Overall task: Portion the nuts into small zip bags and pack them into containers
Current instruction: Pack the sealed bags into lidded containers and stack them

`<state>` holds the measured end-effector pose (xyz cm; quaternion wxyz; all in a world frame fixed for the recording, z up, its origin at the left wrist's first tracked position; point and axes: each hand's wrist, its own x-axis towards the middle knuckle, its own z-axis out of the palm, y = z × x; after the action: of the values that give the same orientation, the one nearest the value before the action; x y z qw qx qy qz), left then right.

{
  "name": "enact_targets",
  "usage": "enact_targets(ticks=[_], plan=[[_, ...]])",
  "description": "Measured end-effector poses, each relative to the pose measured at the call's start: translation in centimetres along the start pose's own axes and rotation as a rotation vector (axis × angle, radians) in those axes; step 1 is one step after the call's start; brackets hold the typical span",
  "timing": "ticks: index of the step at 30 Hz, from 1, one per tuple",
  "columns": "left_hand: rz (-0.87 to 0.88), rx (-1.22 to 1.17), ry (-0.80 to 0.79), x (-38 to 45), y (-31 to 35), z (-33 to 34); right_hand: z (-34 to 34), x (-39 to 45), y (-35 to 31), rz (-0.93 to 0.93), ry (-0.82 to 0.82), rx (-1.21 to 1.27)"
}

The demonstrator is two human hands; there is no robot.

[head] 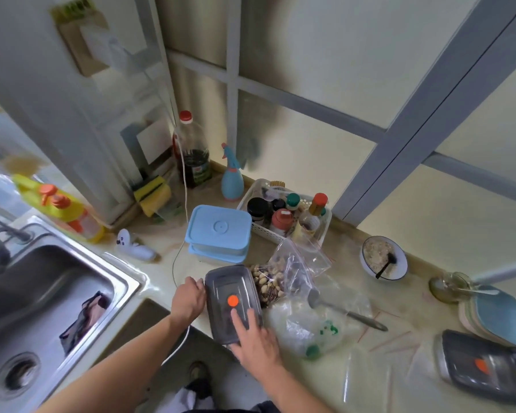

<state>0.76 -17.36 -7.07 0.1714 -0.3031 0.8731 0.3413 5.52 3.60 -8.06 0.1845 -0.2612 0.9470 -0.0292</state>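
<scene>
The right hand (pixel 255 341) hides the grey container (pixel 231 302)'s near corner.

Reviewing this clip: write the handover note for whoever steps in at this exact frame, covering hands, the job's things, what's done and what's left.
Left hand: at the left edge of the grey container; grip unclear.
Right hand: flat on its lid, fingers straight, pressing.
Second grey container lies far right on the counter; two stacked blue-lidded containers stand behind.
Large bag of nuts sits open beside the grey container, with a scoop to its right.
Done: one container apparently being closed; contents not visible.
Left: nuts remain to portion.
</scene>
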Motion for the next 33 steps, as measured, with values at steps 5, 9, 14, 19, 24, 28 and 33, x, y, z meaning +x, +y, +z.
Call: enact_targets(ticks=[5,9,14,19,24,28,33], plan=[[-0.149,-0.169,-0.302,-1.0,0.4,-0.1,-1.0,-0.1,-1.4,-0.05,-0.029,0.129],[-0.29,-0.206,-0.518,-1.2,-0.2,0.4,-1.4,0.7,-0.4,0.168,0.107,0.169],[-0.5,-0.382,-0.645,-1.1,0.0,0.2,-2.0,1.3,0.8,0.245,-0.03,0.218],[-0.492,-0.31,-0.594,-0.7,-0.5,-0.6,-1.6,0.3,-0.3,0.212,0.008,0.251],[-0.285,-0.133,-0.415,-0.1,-1.9,-1.9,-0.7,-1.4,-2.3,0.001,-0.088,0.136],[-0.119,-0.047,-0.289,-0.2,-3.2,-2.5,0.0,-1.0,-2.3,-0.18,0.006,-0.105],[-0.038,-0.09,-0.214,-0.5,-4.5,-2.6,-0.4,0.1,-2.3,-0.38,0.208,-0.163]])
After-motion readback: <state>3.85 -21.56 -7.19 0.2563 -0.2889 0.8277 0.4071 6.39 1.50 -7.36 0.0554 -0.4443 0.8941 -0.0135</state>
